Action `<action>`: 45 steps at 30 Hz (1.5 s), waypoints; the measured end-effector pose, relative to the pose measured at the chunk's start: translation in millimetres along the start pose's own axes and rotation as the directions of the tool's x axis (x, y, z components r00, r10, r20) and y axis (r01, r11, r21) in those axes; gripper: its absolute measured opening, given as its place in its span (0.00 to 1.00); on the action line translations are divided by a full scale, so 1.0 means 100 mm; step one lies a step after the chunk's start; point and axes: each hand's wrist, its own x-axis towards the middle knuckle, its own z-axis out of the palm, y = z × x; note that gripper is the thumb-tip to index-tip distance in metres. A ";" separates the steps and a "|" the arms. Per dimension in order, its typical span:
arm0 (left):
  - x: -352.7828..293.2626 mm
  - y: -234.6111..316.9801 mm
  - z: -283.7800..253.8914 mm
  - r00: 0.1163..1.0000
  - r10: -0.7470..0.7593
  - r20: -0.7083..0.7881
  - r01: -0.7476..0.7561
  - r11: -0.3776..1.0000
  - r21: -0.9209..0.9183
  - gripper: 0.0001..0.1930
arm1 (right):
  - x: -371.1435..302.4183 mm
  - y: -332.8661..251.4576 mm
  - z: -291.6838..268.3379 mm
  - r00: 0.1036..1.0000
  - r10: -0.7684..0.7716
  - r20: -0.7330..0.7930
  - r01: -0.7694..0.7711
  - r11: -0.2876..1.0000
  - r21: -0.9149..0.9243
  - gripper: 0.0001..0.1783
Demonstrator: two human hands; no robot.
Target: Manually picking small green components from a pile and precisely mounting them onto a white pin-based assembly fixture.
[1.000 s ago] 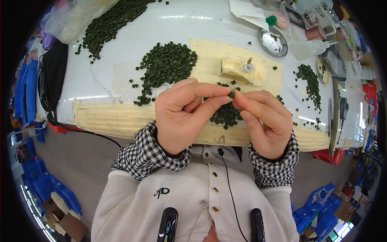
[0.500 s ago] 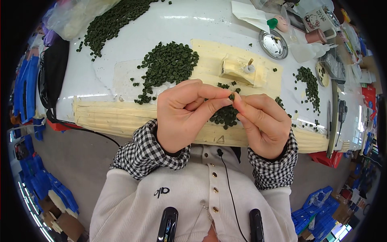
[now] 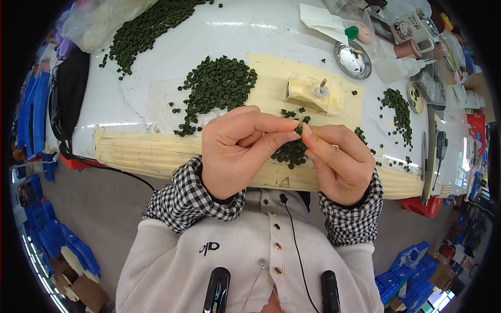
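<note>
Between the fingertips of both hands is a small dark green round part [image 3: 299, 129], partly hidden by the fingers. My left hand [image 3: 237, 148] pinches it from the left with thumb and forefinger. From the other side, the thumb and forefinger of my right hand [image 3: 342, 159] close on it. Below and behind the fingertips lies a small heap of like green parts [image 3: 290, 155] near the table's front edge. A larger pile of green parts [image 3: 219, 81] spreads beyond my left hand. Past my right hand stands a tape-covered block [image 3: 308, 94] with a short peg and a white tube on top.
Another big pile of green parts [image 3: 146, 34] lies at the far left by a plastic bag [image 3: 99, 26]. To the right are a scattered green group [image 3: 397, 112], a round metal dish [image 3: 353, 60], a white squeeze bottle [image 3: 396, 68] and tweezers [image 3: 424, 151]. Tape pads the table's front edge [image 3: 146, 154].
Both hands stay pinched together on the small green part. The right hand has shifted very slightly, and the part appears turned a little between the fingertips.
</note>
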 end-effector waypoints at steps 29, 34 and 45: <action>0.01 0.01 0.01 0.998 0.050 -0.042 -0.046 0.995 0.093 0.11 | 0.01 0.01 0.02 0.999 0.020 -0.035 -0.019 0.999 0.036 0.21; 0.01 0.01 0.01 0.998 0.040 -0.039 -0.037 0.996 0.083 0.11 | 0.00 0.00 0.02 0.999 0.032 -0.034 -0.031 0.999 0.035 0.21; 0.04 -0.05 0.03 0.991 0.029 0.132 -0.072 0.940 0.334 0.08 | -0.10 0.02 -0.11 0.875 0.239 -0.421 -0.210 0.971 0.113 0.12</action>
